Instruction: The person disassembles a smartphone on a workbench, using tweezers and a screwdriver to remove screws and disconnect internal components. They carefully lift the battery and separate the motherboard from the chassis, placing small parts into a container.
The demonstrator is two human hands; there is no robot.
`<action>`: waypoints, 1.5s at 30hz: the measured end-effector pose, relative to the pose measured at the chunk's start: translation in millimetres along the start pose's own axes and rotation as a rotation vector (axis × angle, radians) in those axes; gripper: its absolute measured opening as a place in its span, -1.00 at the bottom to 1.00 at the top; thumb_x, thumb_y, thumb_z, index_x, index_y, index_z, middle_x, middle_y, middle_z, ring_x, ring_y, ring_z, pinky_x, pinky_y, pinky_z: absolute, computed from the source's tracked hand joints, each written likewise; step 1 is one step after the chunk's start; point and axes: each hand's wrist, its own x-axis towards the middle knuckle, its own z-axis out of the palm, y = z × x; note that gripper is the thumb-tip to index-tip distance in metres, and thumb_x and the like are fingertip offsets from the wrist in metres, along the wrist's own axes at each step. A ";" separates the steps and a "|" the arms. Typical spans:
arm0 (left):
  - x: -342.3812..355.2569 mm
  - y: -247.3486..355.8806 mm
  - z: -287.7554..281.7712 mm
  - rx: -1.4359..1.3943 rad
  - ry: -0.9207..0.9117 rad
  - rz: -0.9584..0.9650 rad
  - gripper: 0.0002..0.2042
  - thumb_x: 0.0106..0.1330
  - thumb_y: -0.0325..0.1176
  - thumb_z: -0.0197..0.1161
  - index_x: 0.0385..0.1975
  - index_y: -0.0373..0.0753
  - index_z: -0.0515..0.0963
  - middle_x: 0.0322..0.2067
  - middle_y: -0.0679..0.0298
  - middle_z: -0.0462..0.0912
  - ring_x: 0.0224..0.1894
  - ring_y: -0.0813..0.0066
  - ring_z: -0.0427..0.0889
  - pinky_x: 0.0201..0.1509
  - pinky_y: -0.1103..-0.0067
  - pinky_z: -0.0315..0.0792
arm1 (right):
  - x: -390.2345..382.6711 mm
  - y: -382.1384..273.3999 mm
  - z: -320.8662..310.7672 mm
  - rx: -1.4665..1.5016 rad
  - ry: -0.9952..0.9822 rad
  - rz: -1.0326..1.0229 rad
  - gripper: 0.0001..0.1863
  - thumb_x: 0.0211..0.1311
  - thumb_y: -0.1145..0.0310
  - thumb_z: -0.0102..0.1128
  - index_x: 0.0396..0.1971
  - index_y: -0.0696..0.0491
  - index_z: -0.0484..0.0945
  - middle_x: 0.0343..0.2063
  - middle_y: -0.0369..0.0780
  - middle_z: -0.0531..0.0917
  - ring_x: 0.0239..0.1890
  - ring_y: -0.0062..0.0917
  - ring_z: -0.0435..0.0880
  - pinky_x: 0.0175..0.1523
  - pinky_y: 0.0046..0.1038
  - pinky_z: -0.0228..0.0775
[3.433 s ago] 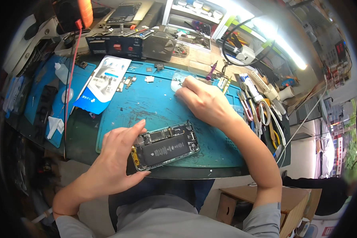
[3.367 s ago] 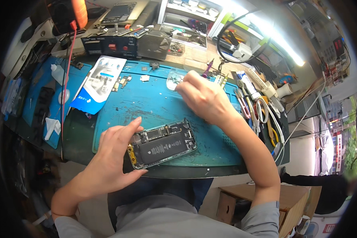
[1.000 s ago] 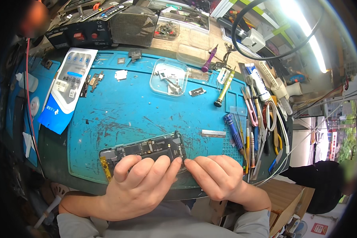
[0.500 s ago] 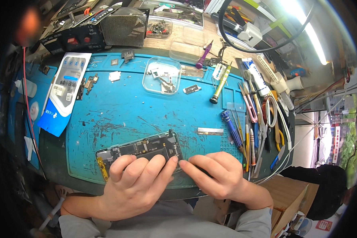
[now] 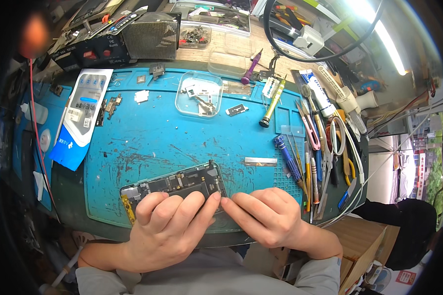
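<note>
An opened smartphone (image 5: 187,178) lies tilted near the front of the blue work mat (image 5: 133,132), its dark inner parts and a yellow strip at its left end showing. My left hand (image 5: 165,228) is closed over the phone's near side, fingers curled and the index fingertip at its right end. Just beside that fingertip, my right hand (image 5: 266,216) is closed in a pinch against the phone's right edge. Whatever sits between the right fingers is hidden. The phone's near middle is covered by my left hand.
A clear plastic box (image 5: 199,94) of small parts stands farther back. A metal strip (image 5: 261,162) lies right of the phone. Screwdrivers, tweezers and scissors crowd the mat's right side, including a blue screwdriver (image 5: 288,160). A white-and-blue packet (image 5: 81,118) lies at left.
The view has shifted slightly. Both hands keep nearly the same pose at the phone's right end, and the phone stays in place.
</note>
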 end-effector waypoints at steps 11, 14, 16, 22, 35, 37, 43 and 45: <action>1.6 0.3 0.8 0.022 0.002 0.016 -0.64 0.39 -0.20 0.43 0.15 -0.08 0.83 0.11 0.43 0.60 0.11 0.46 0.42 0.31 0.38 0.29 | -2.6 -4.7 1.7 -0.084 0.018 -0.024 -0.64 0.07 0.48 0.41 -0.09 0.25 0.84 -0.19 -0.16 0.72 -0.37 -0.55 0.66 -0.35 -0.56 0.47; 1.1 0.6 0.6 0.025 -0.004 0.014 -0.64 0.39 -0.20 0.43 0.15 -0.07 0.83 0.11 0.43 0.60 0.11 0.46 0.42 0.31 0.38 0.30 | 1.0 -7.3 -0.5 -0.100 0.010 -0.027 -0.65 0.07 0.49 0.41 -0.10 0.25 0.85 -0.20 -0.16 0.72 -0.38 -0.54 0.65 -0.35 -0.56 0.48; 1.2 0.3 1.9 0.010 0.004 0.009 -0.64 0.39 -0.21 0.43 0.14 -0.07 0.83 0.12 0.43 0.60 0.12 0.45 0.42 0.31 0.38 0.30 | 0.4 -6.8 0.4 -0.110 0.011 -0.036 -0.65 0.07 0.49 0.41 -0.10 0.25 0.84 -0.19 -0.16 0.72 -0.37 -0.55 0.66 -0.34 -0.56 0.49; 1.8 -0.4 3.5 -0.029 0.009 -0.009 -0.62 0.34 -0.24 0.44 0.15 -0.05 0.83 0.14 0.41 0.60 0.14 0.42 0.43 0.32 0.36 0.31 | -5.4 0.0 -0.2 -0.057 0.030 -0.050 -0.66 0.10 0.49 0.40 -0.09 0.24 0.83 -0.16 -0.17 0.75 -0.30 -0.56 0.71 -0.32 -0.55 0.51; 1.3 -0.9 -0.1 -0.034 -0.029 -0.025 -0.58 0.25 -0.21 0.51 0.14 0.00 0.83 0.16 0.39 0.58 0.19 0.42 0.43 0.39 0.30 0.27 | -1.8 -8.8 3.5 -0.197 0.035 -0.087 -0.79 0.24 0.52 0.45 -0.14 0.24 0.82 -0.26 -0.22 0.69 -0.35 -0.56 0.61 -0.36 -0.57 0.44; 1.5 -0.1 1.4 -0.011 -0.016 -0.010 -0.59 0.26 -0.23 0.49 0.14 -0.01 0.82 0.16 0.39 0.58 0.20 0.41 0.43 0.39 0.30 0.28 | -1.6 -9.9 3.5 -0.219 0.038 -0.085 -0.81 0.26 0.52 0.45 -0.16 0.24 0.81 -0.27 -0.22 0.68 -0.36 -0.56 0.61 -0.36 -0.57 0.44; 1.1 -2.2 2.7 0.007 -0.016 0.030 -0.58 0.28 -0.27 0.45 0.17 -0.03 0.81 0.16 0.37 0.58 0.18 0.40 0.43 0.39 0.26 0.28 | -7.9 -8.9 0.2 -0.132 0.042 -0.048 -0.62 0.03 0.50 0.43 -0.08 0.21 0.84 -0.18 -0.19 0.78 -0.31 -0.50 0.75 -0.28 -0.48 0.64; 2.0 -1.4 2.8 0.015 -0.015 0.034 -0.58 0.28 -0.27 0.45 0.17 -0.04 0.81 0.14 0.38 0.58 0.17 0.39 0.43 0.39 0.25 0.27 | -8.1 -0.3 -3.1 0.026 0.086 -0.006 -0.61 0.01 0.50 0.43 -0.08 0.20 0.84 -0.16 -0.19 0.80 -0.30 -0.48 0.78 -0.27 -0.46 0.67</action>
